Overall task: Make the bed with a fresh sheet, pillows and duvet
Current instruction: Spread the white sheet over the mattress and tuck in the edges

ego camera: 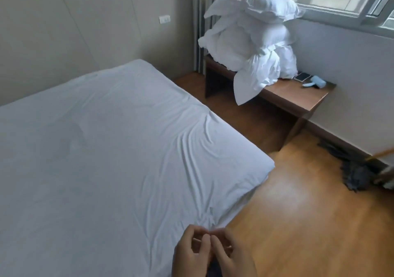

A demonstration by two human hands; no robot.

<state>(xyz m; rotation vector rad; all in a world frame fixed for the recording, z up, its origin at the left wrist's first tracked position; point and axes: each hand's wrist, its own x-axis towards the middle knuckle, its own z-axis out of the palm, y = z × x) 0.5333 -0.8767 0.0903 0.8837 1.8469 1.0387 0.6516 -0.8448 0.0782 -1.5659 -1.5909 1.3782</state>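
Observation:
A white fresh sheet (102, 148) covers the mattress, with creases running toward the near right edge. My left hand (191, 253) and my right hand (232, 255) are together at the bottom, just over that edge. Their fingers are loosely curled and the tips touch each other. No cloth shows between them. White pillows (258, 3) sit stacked on top of a bundled white duvet (255, 61) on a wooden bench (298, 97) under the window.
A phone (301, 76) and a pale blue handheld device (316, 82) lie on the bench's right end. A dark mop head (354, 174) with a wooden handle rests on the wooden floor (298, 212) by the right wall. Curtain and wall socket stand behind the bed.

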